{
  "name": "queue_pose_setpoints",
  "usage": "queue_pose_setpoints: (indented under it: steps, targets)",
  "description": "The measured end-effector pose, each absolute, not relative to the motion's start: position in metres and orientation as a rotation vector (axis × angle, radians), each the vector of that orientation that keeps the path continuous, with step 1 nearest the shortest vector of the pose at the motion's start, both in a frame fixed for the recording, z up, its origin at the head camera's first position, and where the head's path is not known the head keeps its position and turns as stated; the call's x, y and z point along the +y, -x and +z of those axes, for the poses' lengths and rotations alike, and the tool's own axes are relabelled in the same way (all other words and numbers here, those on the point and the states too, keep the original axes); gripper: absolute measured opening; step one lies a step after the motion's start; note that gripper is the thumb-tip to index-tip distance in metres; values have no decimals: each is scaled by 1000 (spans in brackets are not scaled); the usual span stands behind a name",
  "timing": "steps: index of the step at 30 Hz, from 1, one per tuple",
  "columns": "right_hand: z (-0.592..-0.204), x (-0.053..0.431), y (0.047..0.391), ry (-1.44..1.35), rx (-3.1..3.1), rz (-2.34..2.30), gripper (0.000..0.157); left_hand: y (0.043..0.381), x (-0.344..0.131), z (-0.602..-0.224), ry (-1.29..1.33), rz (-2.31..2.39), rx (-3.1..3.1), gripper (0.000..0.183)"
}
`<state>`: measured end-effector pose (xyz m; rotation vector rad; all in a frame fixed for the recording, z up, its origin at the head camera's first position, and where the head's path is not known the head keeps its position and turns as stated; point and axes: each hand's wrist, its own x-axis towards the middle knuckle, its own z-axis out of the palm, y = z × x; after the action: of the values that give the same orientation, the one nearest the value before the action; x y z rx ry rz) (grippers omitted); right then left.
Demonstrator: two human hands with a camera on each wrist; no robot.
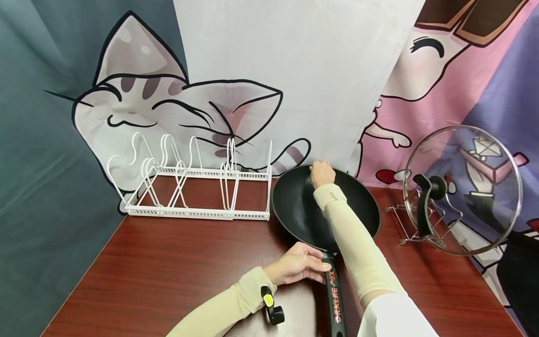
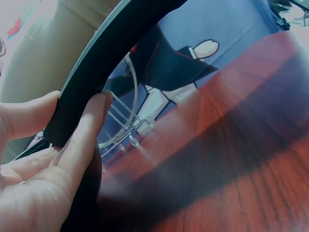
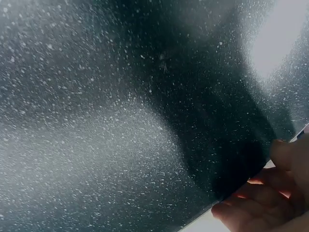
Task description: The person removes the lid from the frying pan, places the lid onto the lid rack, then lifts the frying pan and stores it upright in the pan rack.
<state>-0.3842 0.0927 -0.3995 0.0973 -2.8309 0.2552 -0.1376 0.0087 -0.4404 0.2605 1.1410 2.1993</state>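
Observation:
A black frying pan (image 1: 294, 201) is at the back of the brown table, its long lettered handle (image 1: 336, 299) pointing toward me. My left hand (image 1: 301, 264) holds that handle close to the pan's body. In the left wrist view, the thumb lies on one side of the handle (image 2: 116, 43) and the fingers (image 2: 87, 125) on the other. Reaching across the pan, my right hand (image 1: 322, 174) pinches its far rim. The right wrist view has the thumb at the speckled inner surface (image 3: 96, 121) and the other fingers (image 3: 246, 208) along the rim's outside.
Left of the pan stands a white rack (image 1: 198, 214) with several upright wire dividers. To the right, a glass lid (image 1: 484, 187) with a black handle leans in a small wire stand (image 1: 406, 224). A cloth printed with cartoon animals (image 1: 328, 84) hangs behind the table (image 1: 168, 276).

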Motion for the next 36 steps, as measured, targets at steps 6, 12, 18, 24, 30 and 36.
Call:
queue_pose_setpoints:
  steps: [6, 12, 18, 24, 30, 36]
  targets:
    - [-403, 88, 383, -114, -2916, 141, 42, 144, 11, -443, -282, 2229, 1116, 20]
    - [-406, 87, 383, -114, -2924, 163, 60, 148, 13, -446, -281, 2234, 1116, 21]
    - [-403, 87, 381, -118, -2947, 199, 61, 153, 11, -445, -281, 2254, 1126, 20]
    - [-399, 89, 376, -122, -2983, 241, 54, 156, 11, -447, -282, 2255, 1128, 18]
    - [-393, 95, 371, -154, -3007, 346, 40, 158, 13, -451, -285, 2258, 1133, 19]
    - [-380, 106, 363, -165, -3030, 504, 28, 159, 17, -452, -275, 2271, 1159, 22]
